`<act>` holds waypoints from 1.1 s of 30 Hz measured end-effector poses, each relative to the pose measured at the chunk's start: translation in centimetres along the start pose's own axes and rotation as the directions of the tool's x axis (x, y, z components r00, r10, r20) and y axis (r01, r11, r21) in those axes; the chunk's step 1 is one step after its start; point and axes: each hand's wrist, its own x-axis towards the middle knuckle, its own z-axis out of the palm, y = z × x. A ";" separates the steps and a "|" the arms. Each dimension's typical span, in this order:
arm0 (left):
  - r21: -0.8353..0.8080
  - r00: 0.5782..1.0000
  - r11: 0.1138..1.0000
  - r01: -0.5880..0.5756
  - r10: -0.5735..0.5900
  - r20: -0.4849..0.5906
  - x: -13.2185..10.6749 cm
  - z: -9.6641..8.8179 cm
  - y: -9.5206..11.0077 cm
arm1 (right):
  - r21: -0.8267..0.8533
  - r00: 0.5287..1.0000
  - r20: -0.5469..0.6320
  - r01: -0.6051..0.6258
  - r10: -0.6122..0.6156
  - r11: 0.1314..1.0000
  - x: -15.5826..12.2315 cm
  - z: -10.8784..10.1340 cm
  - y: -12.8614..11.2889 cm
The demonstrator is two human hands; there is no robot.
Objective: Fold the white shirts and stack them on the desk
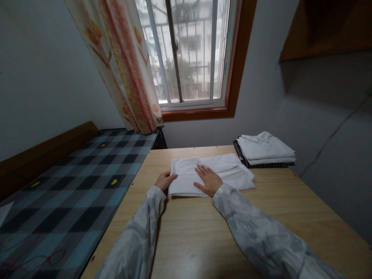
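A white garment (186, 180), partly folded, lies flat on the wooden table; its exact kind cannot be made out. My left hand (165, 181) grips its left edge, thumb on top and the other fingers curled at the side, partly hidden. Palm down, my right hand (209, 181) rests on the middle of the cloth with fingers stretched out. To its right, the looser part (235, 174) of the same garment spreads out with creases. Both arms wear grey-and-white patterned sleeves.
At the table's (188, 236) back right corner stands a stack of folded clothes (266, 149), white above and black-patterned below. A bed with a checked cover (95, 182) adjoins the left side. Behind are a window (192, 58) and a flowered curtain (122, 66); a wooden cabinet (328, 31) hangs upper right.
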 end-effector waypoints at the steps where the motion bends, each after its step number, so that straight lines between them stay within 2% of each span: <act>1: -0.040 1.000 0.999 0.022 -0.022 -0.003 -0.1 -0.3 -0.2 | -0.008 1.000 0.000 -0.017 0.017 1.000 -0.4 -0.2 0.6; 5: -0.159 0.994 0.982 0.105 -0.109 -0.013 -0.7 -1.9 -0.4 | -0.017 0.997 0.031 -0.072 0.072 0.997 -2.9 -1.3 3.8; 9: -0.136 0.990 0.983 0.125 -0.132 -0.044 -0.5 -3.2 0.7 | 0.023 0.994 0.092 -0.065 0.062 0.998 -5.9 -2.7 6.5; 12: -0.034 0.990 0.992 0.119 -0.122 -0.074 0.1 -4.4 2.5 | 0.113 0.990 0.139 -0.032 0.016 0.993 -7.4 -3.5 7.2; 15: 0.135 0.996 0.988 0.078 -0.071 -0.059 0.8 -5.4 5.1 | 0.265 0.990 0.142 -0.033 -0.005 0.964 -7.9 -3.9 7.0; 18: 0.327 0.998 0.945 0.009 0.010 -0.057 1.5 -5.2 8.3 | 0.396 0.993 0.115 -0.063 0.018 0.916 -7.8 -3.9 6.7; 21: 0.421 0.995 0.902 -0.095 0.097 0.017 2.1 -3.2 11.6 | 0.513 0.992 0.088 -0.125 0.093 0.849 -7.5 -3.9 6.6; 23: 0.441 0.990 0.886 -0.143 0.123 0.075 2.4 -0.9 13.5 | 0.600 0.985 0.091 -0.173 0.148 0.781 -7.3 -4.2 6.7; 26: 0.408 0.987 0.901 -0.148 0.106 0.124 2.8 3.2 15.8 | 0.690 0.980 0.099 -0.193 0.173 0.698 -7.1 -4.9 6.8; 30: 0.302 0.964 0.943 -0.140 0.059 0.261 3.2 8.9 17.1 | 0.784 0.967 0.096 -0.218 0.234 0.581 -6.9 -5.4 6.9; 33: 0.233 0.928 0.958 -0.167 0.073 0.365 3.4 13.3 16.3 | 0.881 0.932 0.098 -0.245 0.350 0.406 -6.3 -5.1 7.1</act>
